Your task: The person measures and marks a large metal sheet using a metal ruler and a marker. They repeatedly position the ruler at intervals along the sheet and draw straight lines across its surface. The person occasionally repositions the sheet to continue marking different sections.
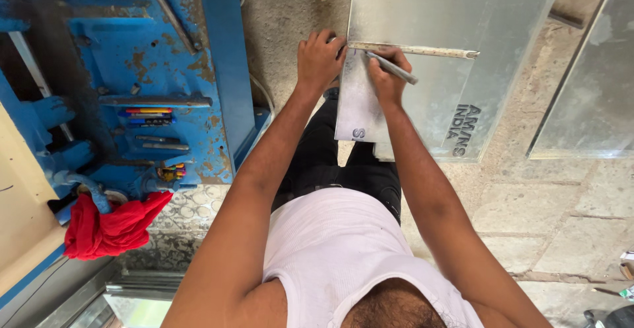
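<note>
Lying on the floor ahead: a metal sheet, ruler across it. Left hand pressed on the ruler's left end, at the sheet's left edge. Right hand just right of it, on the sheet, holding a scriber below the ruler. Far left, a machine; a cloth hanging from its near corner. Second sheet to the right.

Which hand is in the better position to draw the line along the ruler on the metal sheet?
Probably the right hand: it holds the marking tool, tip at the ruler. The left hand presses the ruler's end on the sheet, so it is occupied.
</note>
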